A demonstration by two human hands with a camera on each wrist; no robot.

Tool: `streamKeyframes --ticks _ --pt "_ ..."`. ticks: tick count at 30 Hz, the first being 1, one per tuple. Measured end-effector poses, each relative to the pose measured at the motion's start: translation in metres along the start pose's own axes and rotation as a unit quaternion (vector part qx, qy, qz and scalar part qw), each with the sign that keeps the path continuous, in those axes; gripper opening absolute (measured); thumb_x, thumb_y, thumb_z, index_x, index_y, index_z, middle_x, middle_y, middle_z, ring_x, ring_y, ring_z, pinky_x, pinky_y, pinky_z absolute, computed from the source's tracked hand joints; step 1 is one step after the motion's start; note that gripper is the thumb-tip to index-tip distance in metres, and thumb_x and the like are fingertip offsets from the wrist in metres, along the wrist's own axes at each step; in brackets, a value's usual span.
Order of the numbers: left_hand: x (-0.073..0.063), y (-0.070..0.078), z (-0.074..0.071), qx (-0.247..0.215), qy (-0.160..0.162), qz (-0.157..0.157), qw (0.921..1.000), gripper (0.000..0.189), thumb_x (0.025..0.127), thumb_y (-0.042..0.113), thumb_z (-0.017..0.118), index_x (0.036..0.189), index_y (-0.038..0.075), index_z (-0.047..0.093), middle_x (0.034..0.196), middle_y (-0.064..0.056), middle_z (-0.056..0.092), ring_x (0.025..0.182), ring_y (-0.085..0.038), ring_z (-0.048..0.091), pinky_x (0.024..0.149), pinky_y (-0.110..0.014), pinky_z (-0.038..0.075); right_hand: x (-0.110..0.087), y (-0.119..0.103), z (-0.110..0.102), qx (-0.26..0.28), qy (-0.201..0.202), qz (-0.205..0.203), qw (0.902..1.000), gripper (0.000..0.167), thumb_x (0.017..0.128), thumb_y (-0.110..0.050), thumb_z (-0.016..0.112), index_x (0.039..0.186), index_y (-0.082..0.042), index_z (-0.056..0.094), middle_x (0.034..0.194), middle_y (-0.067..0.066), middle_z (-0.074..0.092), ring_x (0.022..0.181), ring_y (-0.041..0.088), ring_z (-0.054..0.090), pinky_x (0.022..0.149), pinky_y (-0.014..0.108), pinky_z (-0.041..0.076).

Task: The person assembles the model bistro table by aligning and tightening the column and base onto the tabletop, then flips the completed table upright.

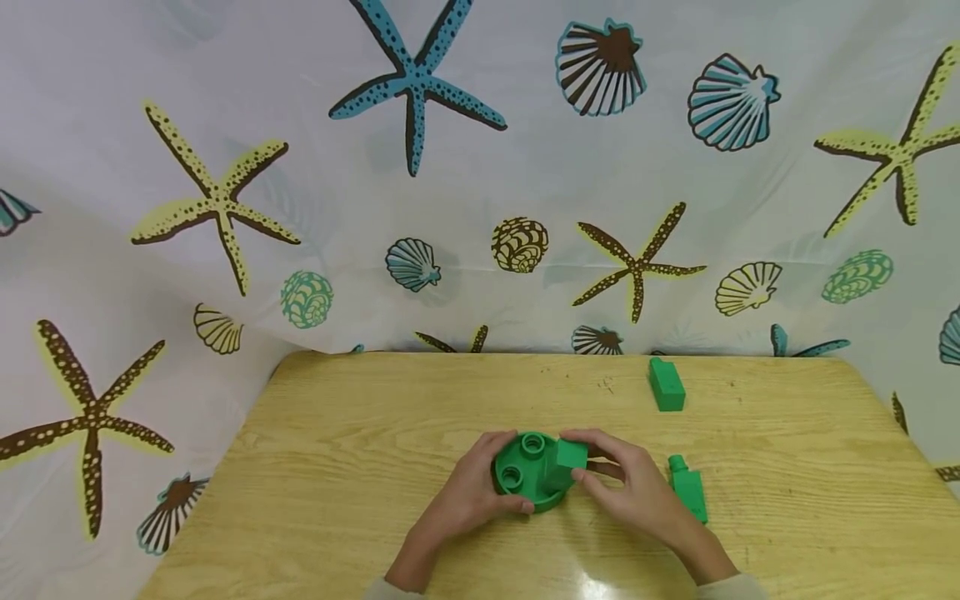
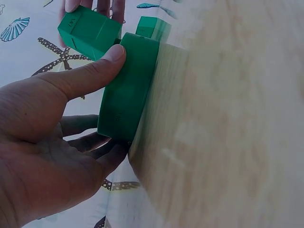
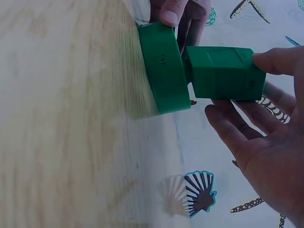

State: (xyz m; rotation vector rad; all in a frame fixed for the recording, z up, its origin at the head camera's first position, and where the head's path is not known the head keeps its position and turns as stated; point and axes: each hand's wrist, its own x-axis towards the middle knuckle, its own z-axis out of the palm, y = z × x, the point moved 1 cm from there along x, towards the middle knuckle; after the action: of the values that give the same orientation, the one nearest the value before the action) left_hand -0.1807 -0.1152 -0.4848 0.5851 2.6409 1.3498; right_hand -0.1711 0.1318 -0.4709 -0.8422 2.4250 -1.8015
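Observation:
A round green base with a raised rim and ring-shaped sockets lies on the table. My left hand grips its rim from the left, the thumb on the near side and the fingers round the far side. Between thumb and fingers my right hand pinches a green rectangular block, which stands over the right part of the base. In the right wrist view the lower end of this block sits right at the base's upper edge. The spot under the block is hidden.
Another green block lies farther back on the wooden table. A green block with a round peg lies beside my right wrist, partly covered by it. A cloth printed with starfish and shells hangs behind the table and at its sides.

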Motion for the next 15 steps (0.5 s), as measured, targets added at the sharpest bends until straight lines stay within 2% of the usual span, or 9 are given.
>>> streamKeyframes --ticks 6,12,15 --pt "-0.001 -0.001 0.001 -0.006 -0.003 -0.006 1.0000 0.096 0.076 0.024 0.095 0.152 -0.005 0.043 0.145 -0.020 0.049 0.133 -0.038 0.049 0.111 -0.056 0.042 0.000 -0.002 -0.003 0.000 -0.022 0.005 0.9997 0.045 0.097 -0.018 0.074 0.139 -0.008 0.062 0.135 0.014 0.063 0.109 0.023 0.067 0.094 0.033 0.057" --pt "0.000 -0.001 0.000 0.001 -0.002 -0.007 1.0000 0.096 0.076 0.023 0.095 0.152 -0.004 0.043 0.146 -0.020 0.049 0.135 -0.038 0.049 0.111 -0.056 0.042 -0.002 -0.004 -0.010 0.014 -0.048 0.002 0.9987 0.042 0.100 -0.013 0.070 0.141 -0.013 0.062 0.139 0.019 0.060 0.113 0.025 0.065 0.096 0.041 0.057" --pt "0.000 -0.002 0.000 0.003 -0.002 -0.005 1.0000 0.096 0.076 0.024 0.095 0.152 -0.004 0.043 0.146 -0.020 0.049 0.135 -0.038 0.049 0.111 -0.056 0.042 -0.002 -0.004 -0.012 0.016 -0.055 -0.005 0.9983 0.040 0.101 -0.012 0.067 0.141 -0.014 0.062 0.140 0.020 0.060 0.115 0.026 0.065 0.096 0.041 0.057"
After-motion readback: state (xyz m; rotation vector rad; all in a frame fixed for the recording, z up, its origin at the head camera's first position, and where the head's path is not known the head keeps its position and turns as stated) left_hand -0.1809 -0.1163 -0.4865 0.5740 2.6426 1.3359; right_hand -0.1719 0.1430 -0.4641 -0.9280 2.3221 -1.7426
